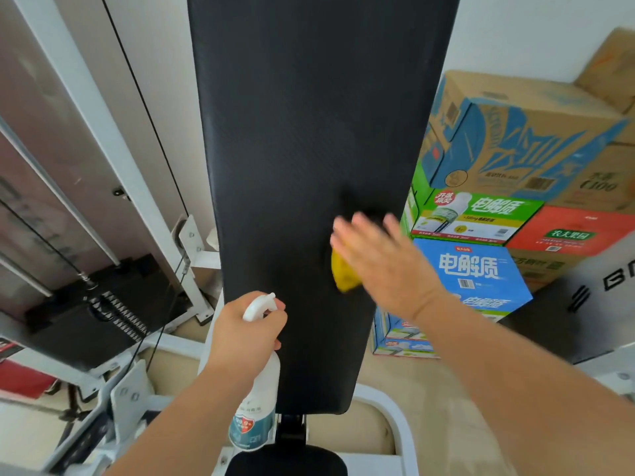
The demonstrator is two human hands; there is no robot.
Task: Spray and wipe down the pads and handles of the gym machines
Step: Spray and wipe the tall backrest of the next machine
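Note:
A long black back pad (302,139) fills the middle of the view, tilted away from me. My right hand (381,259), fingers straight and blurred by motion, presses a yellow cloth (343,273) flat against the pad's lower right part. My left hand (245,333) grips the neck of a white spray bottle (256,407) with a teal label, held in front of the pad's lower left edge. A second black pad (285,462) shows at the bottom edge.
Stacked cardboard drink boxes (508,187) stand close to the pad's right side. A weight stack (103,304) with cables and white frame bars (103,132) stands to the left. White frame tubing (391,417) curves below the pad over a beige floor.

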